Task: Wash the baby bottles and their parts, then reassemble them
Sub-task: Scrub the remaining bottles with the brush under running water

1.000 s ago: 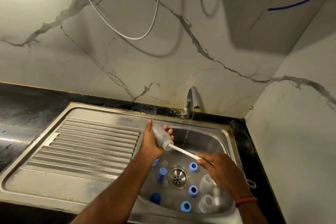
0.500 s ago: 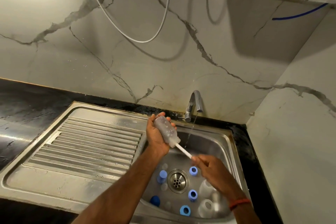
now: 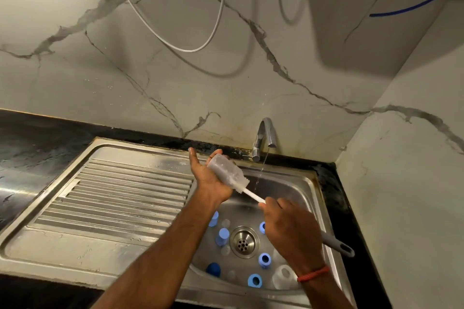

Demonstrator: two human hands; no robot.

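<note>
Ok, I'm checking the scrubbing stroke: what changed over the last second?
The right hand pushed the brush deeper into the bottle; less white shaft shows. The left hand kept gripping the bottle; the tap kept running, and the blue parts stayed in the sink.

Left hand (image 3: 204,178) holds clear bottle (image 3: 226,172) tilted over sink (image 3: 288,187), mouth pointing down-right. Right hand (image 3: 288,231) grips bottle brush (image 3: 253,194); bristle end is at the bottle mouth, grey handle end sticks out right. Tap (image 3: 263,137) at far rim runs a thin stream just right of bottle. Blue rings (image 3: 264,259) and clear parts lie around drain (image 3: 244,241). Ribbed drainboard (image 3: 120,198) to the left, black worktop (image 3: 37,138) beyond.
</note>
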